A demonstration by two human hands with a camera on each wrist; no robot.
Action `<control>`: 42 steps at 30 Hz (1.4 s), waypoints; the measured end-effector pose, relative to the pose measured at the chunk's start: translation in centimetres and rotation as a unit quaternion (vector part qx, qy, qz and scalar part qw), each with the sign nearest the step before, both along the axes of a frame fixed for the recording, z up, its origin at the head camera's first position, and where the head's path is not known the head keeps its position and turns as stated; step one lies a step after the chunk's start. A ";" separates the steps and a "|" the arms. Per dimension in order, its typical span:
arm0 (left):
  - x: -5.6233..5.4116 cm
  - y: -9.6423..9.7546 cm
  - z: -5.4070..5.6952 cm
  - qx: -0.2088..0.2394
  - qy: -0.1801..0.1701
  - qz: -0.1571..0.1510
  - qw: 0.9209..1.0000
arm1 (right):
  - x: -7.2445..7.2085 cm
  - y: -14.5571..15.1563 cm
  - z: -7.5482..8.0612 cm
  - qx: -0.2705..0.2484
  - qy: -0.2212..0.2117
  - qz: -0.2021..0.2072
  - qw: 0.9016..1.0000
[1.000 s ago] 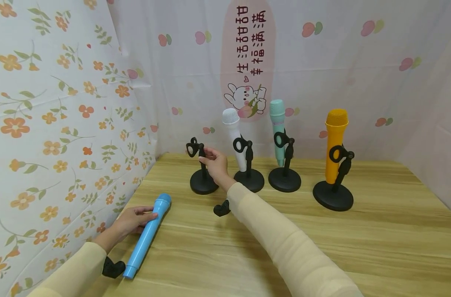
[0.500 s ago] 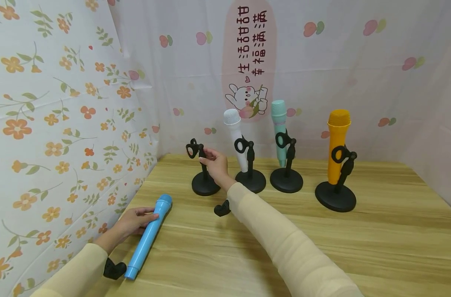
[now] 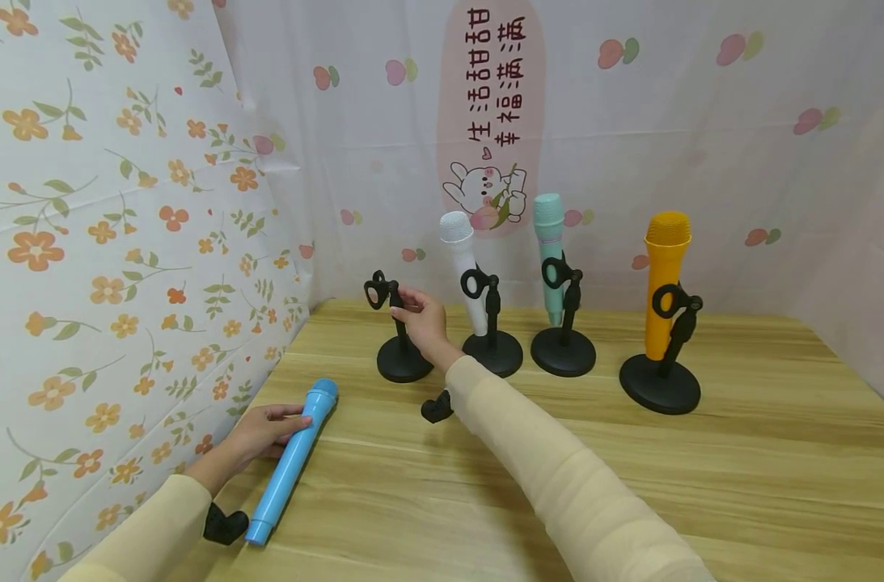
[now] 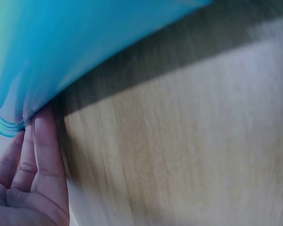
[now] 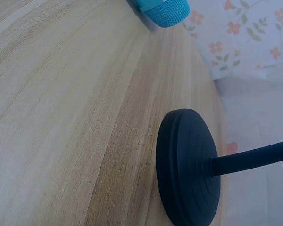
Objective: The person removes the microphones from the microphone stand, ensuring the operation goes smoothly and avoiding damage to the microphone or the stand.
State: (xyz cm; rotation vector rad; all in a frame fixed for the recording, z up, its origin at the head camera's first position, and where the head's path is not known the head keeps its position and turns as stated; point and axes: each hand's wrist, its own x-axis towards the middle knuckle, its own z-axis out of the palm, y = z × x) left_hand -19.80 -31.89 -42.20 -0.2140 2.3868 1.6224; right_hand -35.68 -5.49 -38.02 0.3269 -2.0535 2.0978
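A blue microphone [image 3: 289, 465] lies slantwise at the table's left side, its mesh head pointing away. My left hand [image 3: 260, 432] holds it near the head, thumb over the top; in the left wrist view the fingers [image 4: 47, 146] reach under the blue body. My right hand [image 3: 423, 323] pinches the upper post of a black microphone stand [image 3: 399, 360], just below its ring-shaped clip, which holds no microphone. In the right wrist view the stand's round base [image 5: 188, 165] shows near the blue mesh head [image 5: 167, 12], with only a sliver of fingertip at the right edge.
To the right, three more black stands carry a white microphone [image 3: 462, 259], a mint green microphone [image 3: 549, 234] and a yellow microphone [image 3: 663, 275]. A flowered cloth [image 3: 121, 242] borders the wooden table [image 3: 558, 485] at left; a printed curtain [image 3: 369, 162] hangs behind.
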 end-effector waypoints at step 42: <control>0.5 -0.3 1.2 -0.008 -0.010 -0.003 1.000 | 0.9 1.5 -0.1 0.006 -0.004 0.023 1.000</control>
